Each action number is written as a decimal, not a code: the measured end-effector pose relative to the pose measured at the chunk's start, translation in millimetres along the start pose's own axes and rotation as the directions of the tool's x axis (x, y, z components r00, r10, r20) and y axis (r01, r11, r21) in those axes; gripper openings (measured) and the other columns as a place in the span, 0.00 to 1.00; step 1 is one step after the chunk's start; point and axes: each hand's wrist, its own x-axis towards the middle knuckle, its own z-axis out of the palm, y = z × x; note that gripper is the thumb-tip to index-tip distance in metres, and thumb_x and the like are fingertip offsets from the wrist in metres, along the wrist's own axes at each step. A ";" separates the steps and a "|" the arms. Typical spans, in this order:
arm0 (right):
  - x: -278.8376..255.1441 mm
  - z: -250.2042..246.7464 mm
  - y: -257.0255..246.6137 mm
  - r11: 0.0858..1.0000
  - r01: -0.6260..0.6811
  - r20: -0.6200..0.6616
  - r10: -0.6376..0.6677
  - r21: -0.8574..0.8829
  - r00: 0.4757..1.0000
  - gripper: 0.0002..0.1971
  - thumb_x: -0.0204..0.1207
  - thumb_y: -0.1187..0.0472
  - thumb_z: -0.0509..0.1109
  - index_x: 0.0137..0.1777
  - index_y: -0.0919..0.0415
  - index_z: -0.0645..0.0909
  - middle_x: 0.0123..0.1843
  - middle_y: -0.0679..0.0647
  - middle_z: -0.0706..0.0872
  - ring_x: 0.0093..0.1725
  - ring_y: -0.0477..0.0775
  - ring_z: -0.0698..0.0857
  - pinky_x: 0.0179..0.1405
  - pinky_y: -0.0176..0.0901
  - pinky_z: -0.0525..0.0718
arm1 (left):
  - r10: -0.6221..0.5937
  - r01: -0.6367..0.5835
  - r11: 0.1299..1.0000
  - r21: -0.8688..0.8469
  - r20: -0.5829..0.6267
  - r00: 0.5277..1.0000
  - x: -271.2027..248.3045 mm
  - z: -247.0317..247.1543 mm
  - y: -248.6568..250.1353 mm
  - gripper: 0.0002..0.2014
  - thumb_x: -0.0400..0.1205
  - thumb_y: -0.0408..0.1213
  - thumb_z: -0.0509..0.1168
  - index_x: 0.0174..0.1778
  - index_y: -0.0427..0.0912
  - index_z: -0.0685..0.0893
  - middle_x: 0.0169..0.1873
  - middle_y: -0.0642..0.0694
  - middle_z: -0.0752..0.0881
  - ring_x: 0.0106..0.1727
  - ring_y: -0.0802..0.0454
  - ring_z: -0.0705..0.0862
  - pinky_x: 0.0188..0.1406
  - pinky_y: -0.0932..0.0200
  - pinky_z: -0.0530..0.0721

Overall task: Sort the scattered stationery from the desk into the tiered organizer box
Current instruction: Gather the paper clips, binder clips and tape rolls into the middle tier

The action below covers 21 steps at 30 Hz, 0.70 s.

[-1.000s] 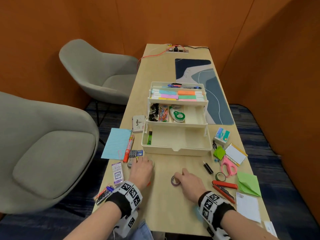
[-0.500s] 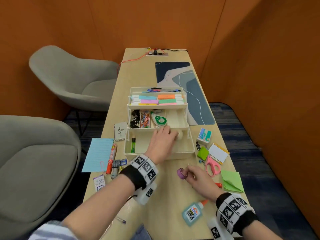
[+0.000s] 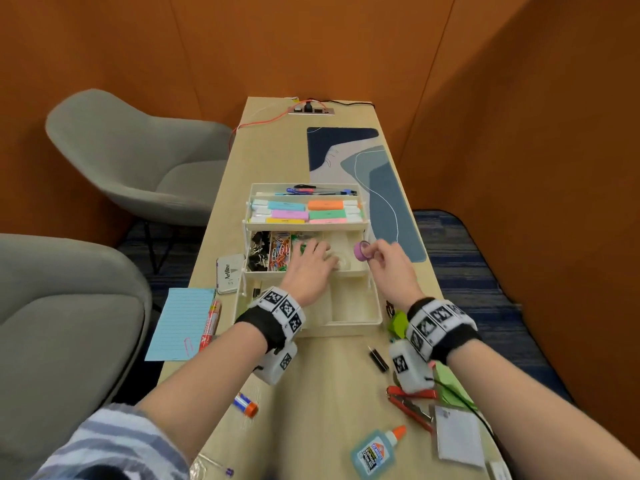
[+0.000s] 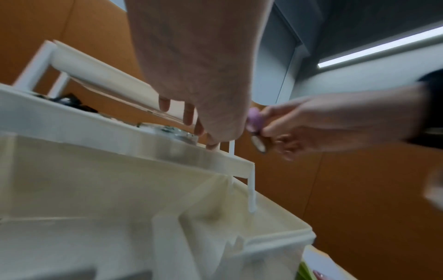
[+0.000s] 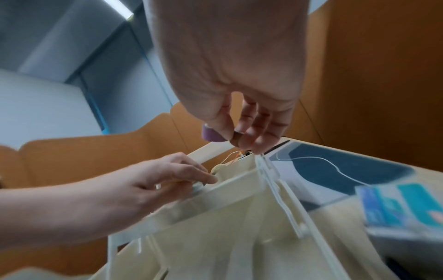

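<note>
Head view, small purple tape roll, pinched upright

Orange walls, two grey armchairs, blue patterned carpet.

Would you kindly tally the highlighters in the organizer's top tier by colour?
Blue highlighter: 1
Orange highlighter: 1
Magenta highlighter: 1
Green highlighter: 1
Yellow highlighter: 1
Salmon-pink highlighter: 1
Total: 6
</note>
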 end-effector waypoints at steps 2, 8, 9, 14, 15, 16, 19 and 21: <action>22.3 8.5 -13.9 0.992 0.000 0.065 0.008 -0.129 0.998 0.10 0.79 0.66 0.58 0.54 0.57 0.78 0.53 0.59 0.76 0.52 0.65 0.80 0.52 0.51 0.77 | -0.022 0.018 0.998 -0.065 -0.064 0.998 -13.9 -2.9 -1.4 0.19 0.82 0.35 0.58 0.70 0.47 0.77 0.69 0.42 0.73 0.73 0.43 0.67 0.75 0.41 0.58; 49.5 40.5 -34.5 0.922 0.017 0.149 0.045 -0.387 0.988 0.16 0.77 0.69 0.60 0.64 0.59 0.73 0.66 0.63 0.72 0.58 0.70 0.81 0.54 0.57 0.81 | -0.124 0.095 0.973 -0.210 -0.129 0.984 -64.3 -5.9 -4.3 0.17 0.79 0.34 0.62 0.64 0.47 0.80 0.65 0.44 0.77 0.68 0.43 0.73 0.69 0.43 0.69; 51.2 44.2 -35.1 0.915 0.000 0.140 0.062 -0.402 0.988 0.17 0.77 0.69 0.60 0.66 0.60 0.73 0.67 0.63 0.71 0.58 0.69 0.81 0.54 0.56 0.81 | -0.138 0.111 0.969 -0.218 -0.110 0.984 -70.7 -4.2 -5.3 0.17 0.79 0.34 0.62 0.64 0.47 0.80 0.65 0.44 0.77 0.68 0.43 0.73 0.68 0.43 0.70; 57.4 50.9 -28.3 0.923 0.013 0.253 0.092 -0.384 0.963 0.23 0.77 0.68 0.60 0.72 0.54 0.73 0.69 0.60 0.70 0.65 0.65 0.78 0.62 0.54 0.79 | -0.152 0.141 0.966 -0.218 -0.030 0.988 -86.9 3.4 -7.7 0.17 0.81 0.37 0.61 0.66 0.48 0.78 0.65 0.45 0.76 0.67 0.44 0.73 0.69 0.44 0.65; 56.8 49.3 -26.5 0.929 0.032 0.274 0.076 -0.370 0.959 0.24 0.77 0.67 0.60 0.73 0.52 0.72 0.69 0.60 0.70 0.66 0.64 0.77 0.64 0.55 0.78 | -0.149 0.138 0.965 -0.223 -0.031 0.988 -88.1 3.8 -7.2 0.17 0.80 0.37 0.61 0.65 0.48 0.79 0.65 0.45 0.76 0.67 0.44 0.73 0.70 0.44 0.65; 55.1 47.0 -24.8 0.934 0.049 0.275 0.053 -0.353 0.960 0.25 0.76 0.67 0.60 0.73 0.51 0.72 0.69 0.60 0.70 0.66 0.64 0.77 0.65 0.55 0.78 | -0.147 0.134 0.964 -0.229 -0.037 0.989 -88.9 3.7 -6.3 0.16 0.80 0.36 0.62 0.65 0.48 0.79 0.65 0.45 0.77 0.67 0.44 0.74 0.70 0.44 0.65; 37.1 32.8 -17.7 0.970 0.012 0.170 0.030 -0.243 0.985 0.24 0.77 0.70 0.57 0.71 0.54 0.75 0.68 0.59 0.72 0.65 0.63 0.77 0.63 0.53 0.77 | -0.110 0.091 0.964 -0.249 -0.066 0.992 -91.8 2.1 0.1 0.15 0.80 0.35 0.62 0.63 0.47 0.80 0.63 0.45 0.78 0.65 0.45 0.75 0.67 0.45 0.68; 15.1 21.7 -3.3 0.990 -0.049 0.075 0.059 -0.131 0.995 0.22 0.78 0.72 0.55 0.68 0.55 0.77 0.64 0.58 0.73 0.61 0.60 0.78 0.61 0.51 0.77 | -0.067 0.044 0.959 -0.280 -0.074 0.995 -95.1 1.6 7.2 0.14 0.80 0.34 0.63 0.62 0.46 0.81 0.61 0.46 0.79 0.62 0.46 0.76 0.62 0.48 0.72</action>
